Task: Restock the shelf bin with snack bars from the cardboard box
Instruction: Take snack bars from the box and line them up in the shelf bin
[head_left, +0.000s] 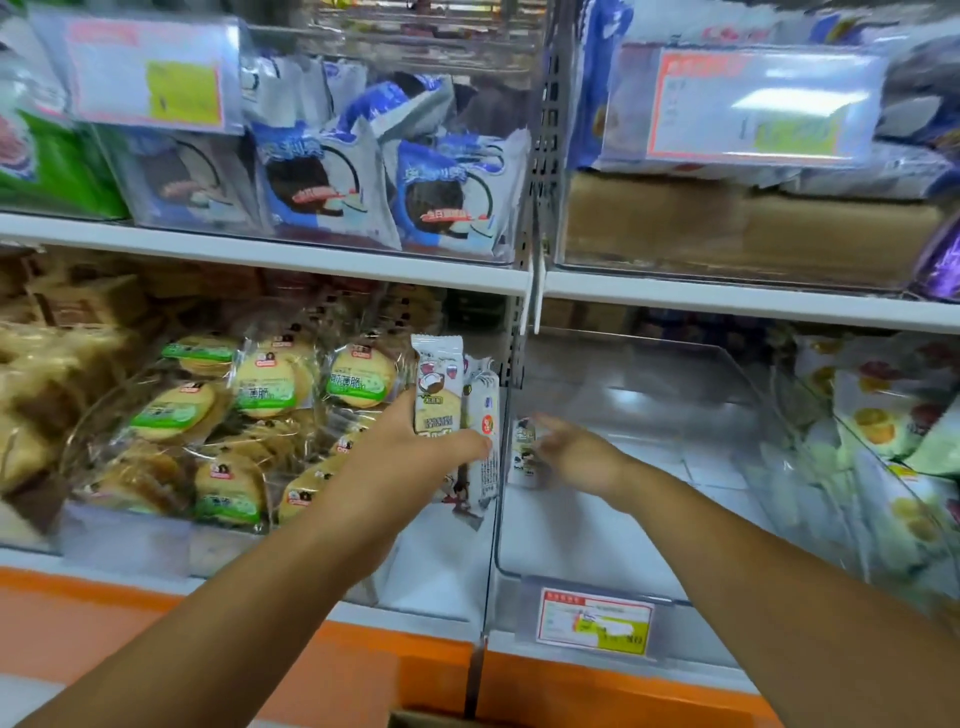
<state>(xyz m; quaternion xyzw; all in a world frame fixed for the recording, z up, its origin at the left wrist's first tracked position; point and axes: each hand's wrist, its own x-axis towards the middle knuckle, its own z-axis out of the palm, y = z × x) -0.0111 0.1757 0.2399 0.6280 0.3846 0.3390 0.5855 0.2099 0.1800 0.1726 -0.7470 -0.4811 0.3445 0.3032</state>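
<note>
My left hand (415, 447) grips a small bunch of white-wrapped snack bars (439, 384), held upright in front of the divider between two bins. My right hand (569, 452) reaches into the clear plastic shelf bin (675, 519) on the lower shelf and holds one snack bar (524, 452) against the bin's left wall. The rest of that bin's floor is bare. A corner of the cardboard box (415, 719) shows at the bottom edge, between my forearms.
Left of the bin lies a bin of round biscuits in clear wrappers (249, 395). Fruit-print packets (893, 415) fill the bin to the right. Blue and white cookie packs (363, 176) sit on the shelf above. A price tag (595, 621) hangs on the bin's front.
</note>
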